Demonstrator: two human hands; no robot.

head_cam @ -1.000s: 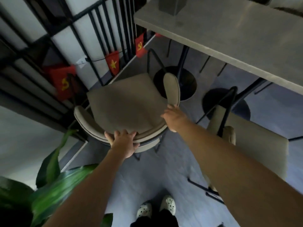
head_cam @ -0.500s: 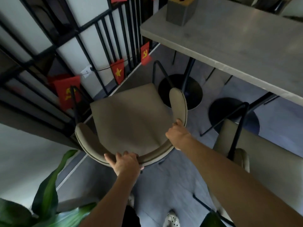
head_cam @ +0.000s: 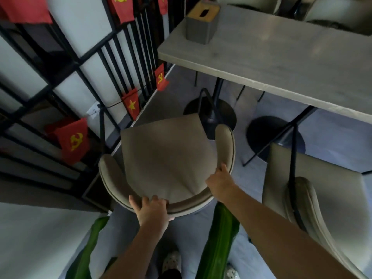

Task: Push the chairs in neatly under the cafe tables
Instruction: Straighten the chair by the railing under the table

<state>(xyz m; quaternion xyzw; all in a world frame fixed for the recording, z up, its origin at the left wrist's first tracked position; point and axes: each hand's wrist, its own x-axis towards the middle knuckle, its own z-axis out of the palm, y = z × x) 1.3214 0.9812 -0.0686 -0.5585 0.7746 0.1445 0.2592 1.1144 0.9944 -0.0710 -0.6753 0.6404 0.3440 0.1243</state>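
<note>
A beige upholstered chair [head_cam: 167, 158] with a curved backrest stands in front of me, facing the grey cafe table [head_cam: 281, 63]. Its seat lies short of the table's edge, beside the table's black round base [head_cam: 227, 111]. My left hand [head_cam: 153, 210] grips the middle of the backrest's top rim. My right hand [head_cam: 220, 182] holds the backrest's right side, fingers over the rim. A second beige chair [head_cam: 314, 190] stands to the right, partly under the table.
A black metal railing [head_cam: 120, 63] hung with red flags [head_cam: 72, 139] runs along the left, close to the chair. A grey tissue box [head_cam: 201, 23] sits on the table corner. Green plant leaves [head_cam: 219, 238] hang near my legs. More chairs stand beyond the table.
I have stepped forward with the chair, which has moved closer to the table. Both hands keep their hold on the backrest.
</note>
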